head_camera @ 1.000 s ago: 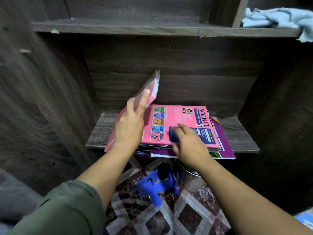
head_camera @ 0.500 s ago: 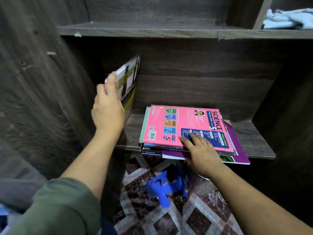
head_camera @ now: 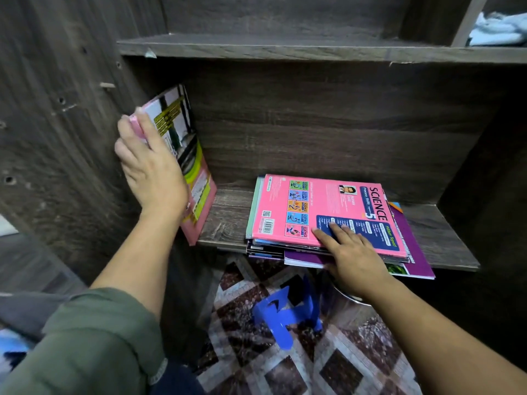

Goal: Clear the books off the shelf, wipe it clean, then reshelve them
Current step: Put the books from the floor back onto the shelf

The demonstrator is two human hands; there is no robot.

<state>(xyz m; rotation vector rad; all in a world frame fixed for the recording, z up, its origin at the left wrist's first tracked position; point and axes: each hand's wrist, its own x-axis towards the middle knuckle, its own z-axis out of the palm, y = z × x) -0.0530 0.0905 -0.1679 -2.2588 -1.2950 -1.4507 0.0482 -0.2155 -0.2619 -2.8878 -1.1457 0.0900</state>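
- Head view: the shelf [head_camera: 228, 220] is my landmark; at its left end the upright book [head_camera: 196, 172] stands on its lower edge, tilted toward the side wall [head_camera: 71, 124], with its near corner poking past the shelf's front edge.
- The left hand [head_camera: 151, 166] holds that book high up; the fingers are curled over its pink edge and clamped on it.
- On the middle of the shelf lies the stack [head_camera: 265, 249] of flat books, with the pink science book [head_camera: 313, 206] on top; the lower ones overhang the shelf's front edge.
- The right hand [head_camera: 353, 252] rests on the science book, near the shelf's front; the fingers are straight and slightly apart, flat on the cover; I cannot see the thumb.
- These look like thin softcovers; each is probably light and floppy, and the glossy covers are likely to slide on one another; the stack together will be heavier.
- I would take the stack at the overhang, fingers beneath and thumb on top; the upright book may slump unless it leans on the wall.
- A pale cloth [head_camera: 499, 32] sits on the board above the shelf, toward the right.
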